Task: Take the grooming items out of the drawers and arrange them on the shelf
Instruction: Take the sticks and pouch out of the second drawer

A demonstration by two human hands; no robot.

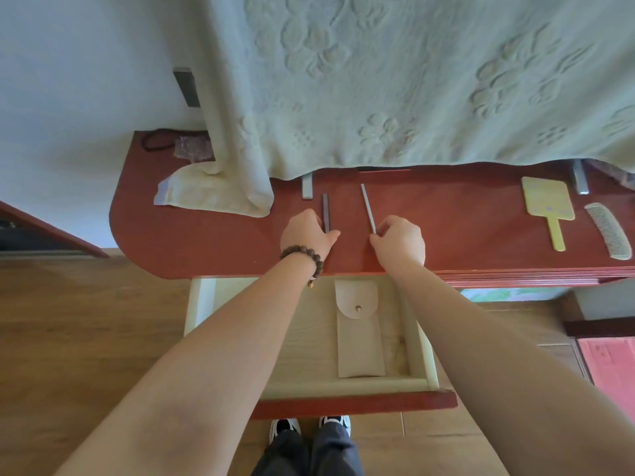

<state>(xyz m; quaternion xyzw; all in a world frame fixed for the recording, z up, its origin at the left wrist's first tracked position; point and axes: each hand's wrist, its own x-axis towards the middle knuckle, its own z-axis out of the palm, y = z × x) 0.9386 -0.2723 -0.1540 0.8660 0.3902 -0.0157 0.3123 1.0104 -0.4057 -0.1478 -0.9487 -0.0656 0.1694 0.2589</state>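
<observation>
Red shelf [446, 228] bears two files: left hand [305, 235] fingers grip the dark file [325, 213], right hand [400, 240] fingers pinch the pale file [368, 207].

Both arms reaching straight out, side by side

Left hand [307, 234] is curling its fingers closed, beaded bracelet on that wrist; right hand [400, 239] is pinching with its fingertips.
</observation>
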